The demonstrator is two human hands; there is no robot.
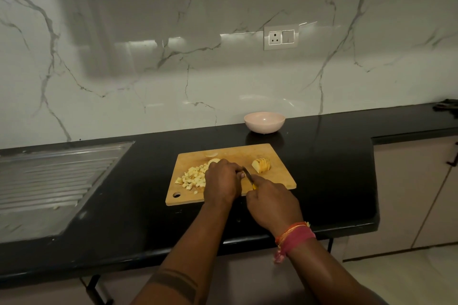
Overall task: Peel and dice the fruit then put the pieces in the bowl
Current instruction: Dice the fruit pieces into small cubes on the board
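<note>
Two forearms reach up from the bottom of the frame toward the wooden cutting board (277, 153) at the centre. On the right, the right hand (272, 202), its wrist wrapped in red thread, has its fingers curled round the yellow handle of a knife (248, 177), and the dark blade slants up and to the left from that fist toward the other hand. To its left, the left hand (223, 181) sits knuckles-up with fingers bent down over a pale piece of fruit (213, 161), most of it hidden beneath them, so how firmly it is pinned I cannot tell. Diced pieces (192, 177) lie heaped just left of that hand. A sliced chunk (261, 164), still showing some skin, rests on the board to the upper right of the blade, apart from both hands. Above the board, near the marble wall, stands the pink bowl (264, 122), seemingly with nothing in it yet. I'd judge the dicing partway done: the blade tip lies just right of the left fingertips, so the next cut falls close beside them, and the knife hand is the nearer one to the waiting chunk.
</note>
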